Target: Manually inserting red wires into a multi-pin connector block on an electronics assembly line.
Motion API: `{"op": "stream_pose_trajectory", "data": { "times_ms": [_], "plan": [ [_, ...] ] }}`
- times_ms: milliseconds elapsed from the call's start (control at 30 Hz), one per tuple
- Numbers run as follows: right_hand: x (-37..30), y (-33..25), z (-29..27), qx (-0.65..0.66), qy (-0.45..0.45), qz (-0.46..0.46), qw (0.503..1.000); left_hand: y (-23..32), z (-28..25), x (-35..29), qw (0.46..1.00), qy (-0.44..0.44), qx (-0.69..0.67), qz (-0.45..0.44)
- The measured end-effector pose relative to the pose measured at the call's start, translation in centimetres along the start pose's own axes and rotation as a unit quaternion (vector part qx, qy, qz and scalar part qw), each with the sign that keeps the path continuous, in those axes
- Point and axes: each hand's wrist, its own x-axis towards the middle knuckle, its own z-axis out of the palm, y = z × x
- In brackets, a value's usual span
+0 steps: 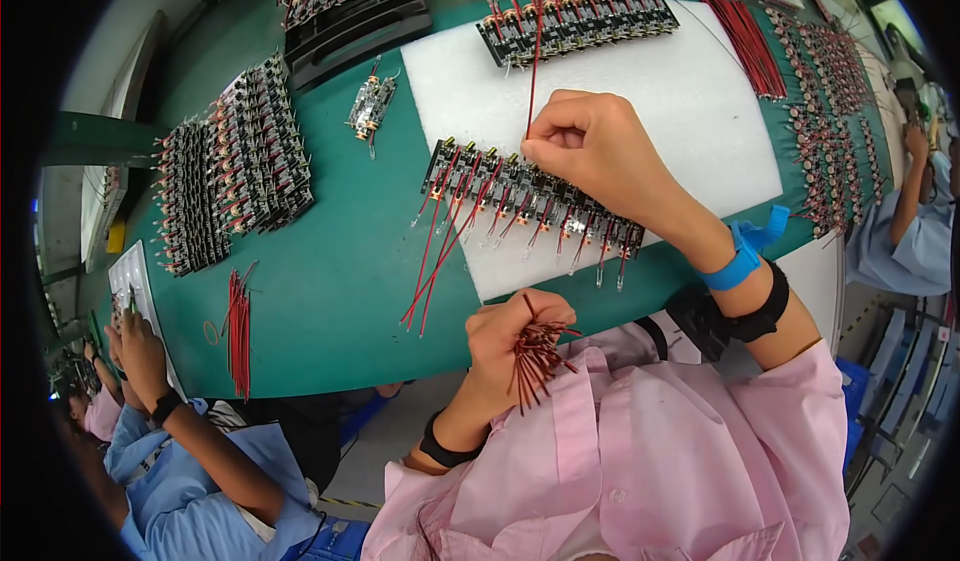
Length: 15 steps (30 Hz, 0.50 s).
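My left hand (500,346) is closed around a bundle of dark red wires (540,356), their ends fanning out near the table's front edge. In a pinch, my right hand (590,146) holds one red wire (534,71) that stands up from the fingertips. Those fingertips are at the upper edge of a black circuit board panel (540,196), which lies on a white foam sheet (620,101). Several red wires (440,251) run from the panel's left part toward me. Small clear parts on leads stick out along its near side. My right fingers hide where the held wire ends.
Another panel (580,21) stands on the foam's far side. Stacked panels (240,161) and a small loose board (373,106) are at left. Red wire bundles lie left (239,331) and far right (742,46), beside rows of round parts (820,91). A co-worker's hand (140,351) is at left.
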Motion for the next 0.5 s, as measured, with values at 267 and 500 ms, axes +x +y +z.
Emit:
{"op": "stream_pose_trajectory", "data": {
  "times_ms": [267, 500],
  "plan": [
    [0.03, -0.11, 0.31, -0.01, 0.006, -0.009, 1.0, 0.55, -0.14, 0.47, 0.998, -0.005, 0.041, 0.047],
    [-0.03, 0.08, 0.29, -0.013, 0.012, -0.013, 1.0, 0.42, 0.01, 0.48, 0.998, 0.002, 0.041, 0.044]
  ]
}}
